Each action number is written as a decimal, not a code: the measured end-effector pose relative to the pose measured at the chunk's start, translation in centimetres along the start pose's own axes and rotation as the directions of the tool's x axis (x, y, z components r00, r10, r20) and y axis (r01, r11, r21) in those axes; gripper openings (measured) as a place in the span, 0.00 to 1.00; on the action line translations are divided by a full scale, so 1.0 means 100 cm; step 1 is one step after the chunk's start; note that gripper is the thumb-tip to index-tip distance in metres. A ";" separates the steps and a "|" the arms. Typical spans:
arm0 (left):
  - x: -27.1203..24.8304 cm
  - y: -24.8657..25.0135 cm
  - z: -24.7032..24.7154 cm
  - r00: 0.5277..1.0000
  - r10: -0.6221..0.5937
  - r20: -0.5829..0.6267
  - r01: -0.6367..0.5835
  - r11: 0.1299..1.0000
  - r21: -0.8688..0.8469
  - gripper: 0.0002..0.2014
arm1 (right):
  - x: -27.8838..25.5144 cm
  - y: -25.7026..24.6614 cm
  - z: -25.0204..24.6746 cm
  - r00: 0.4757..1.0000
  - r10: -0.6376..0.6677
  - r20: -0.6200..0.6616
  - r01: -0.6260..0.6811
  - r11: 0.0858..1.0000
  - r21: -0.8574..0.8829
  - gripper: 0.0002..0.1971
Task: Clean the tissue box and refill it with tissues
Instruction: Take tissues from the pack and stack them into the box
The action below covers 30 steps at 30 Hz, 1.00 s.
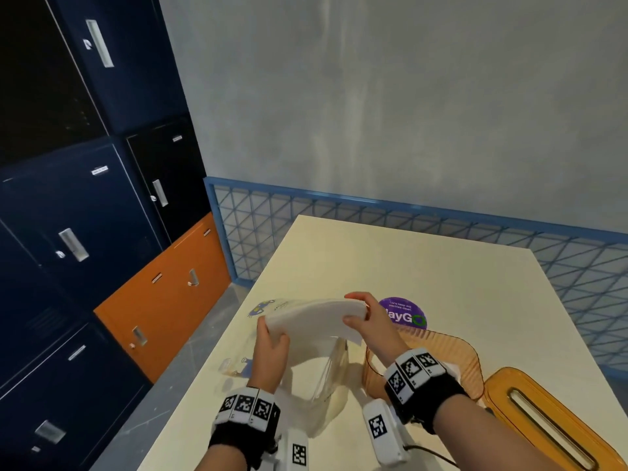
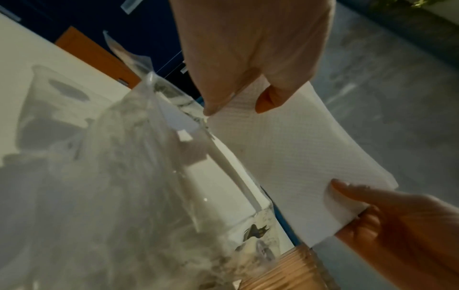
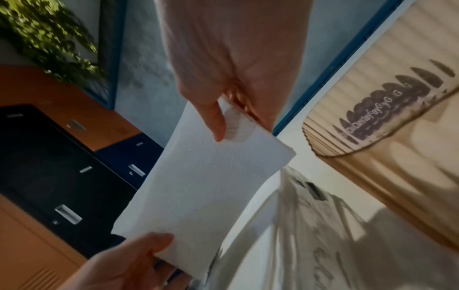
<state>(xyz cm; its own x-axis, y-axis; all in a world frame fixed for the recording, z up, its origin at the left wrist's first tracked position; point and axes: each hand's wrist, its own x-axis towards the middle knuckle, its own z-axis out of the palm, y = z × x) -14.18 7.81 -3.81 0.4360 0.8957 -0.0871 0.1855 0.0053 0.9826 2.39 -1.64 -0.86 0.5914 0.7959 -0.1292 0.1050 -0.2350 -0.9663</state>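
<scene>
A white stack of tissues (image 1: 316, 317) is held above the table, bowed, with one hand at each end. My left hand (image 1: 268, 331) grips its near-left end and my right hand (image 1: 353, 309) pinches its far-right end. The wrist views show the same grips: left hand (image 2: 236, 108) and right hand (image 3: 233, 125), each with the thumb on the embossed tissues (image 2: 285, 157). A clear printed plastic wrapper (image 1: 326, 368) hangs under the stack down to the table. The amber ribbed tissue box (image 1: 424, 365) stands open just right of the wrapper. Its slotted lid (image 1: 550, 419) lies at the near right.
A purple round sticker (image 1: 404, 311) is on the cream table (image 1: 441, 266) behind the box. A blue mesh fence (image 1: 339, 212) runs along the table's far and right sides. Dark blue and orange lockers (image 1: 102, 232) stand across the floor gap on the left.
</scene>
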 end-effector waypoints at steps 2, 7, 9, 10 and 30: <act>-0.001 -0.002 0.000 1.000 0.012 -0.006 -0.012 0.999 0.047 0.19 | -0.001 0.003 -0.001 1.000 0.016 0.013 -0.015 0.999 -0.051 0.16; 0.000 0.015 0.011 0.993 0.119 -0.010 -0.115 0.975 0.189 0.09 | -0.001 0.002 -0.010 0.998 0.063 -0.003 -0.063 0.991 -0.122 0.17; 0.003 0.033 0.020 0.982 0.188 -0.001 -0.185 0.966 0.182 0.04 | -0.001 -0.006 -0.027 0.995 0.086 -0.054 -0.089 0.994 -0.057 0.17; 0.004 0.041 0.027 0.979 0.205 0.016 -0.204 0.962 0.180 0.03 | -0.001 -0.009 -0.039 0.992 0.095 -0.086 -0.098 0.995 -0.030 0.17; 0.007 0.031 0.174 0.870 -0.162 0.466 -0.343 0.480 0.807 0.16 | -0.032 0.054 -0.121 0.870 0.378 -0.316 -0.484 0.535 -0.693 0.17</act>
<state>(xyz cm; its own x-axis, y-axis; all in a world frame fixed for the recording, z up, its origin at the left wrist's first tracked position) 2.00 0.71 -3.68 0.7594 0.5710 -0.3118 0.6506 -0.6637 0.3691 10.71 -12.17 -2.94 0.8073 0.4274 -0.4070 0.3237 -0.8973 -0.3001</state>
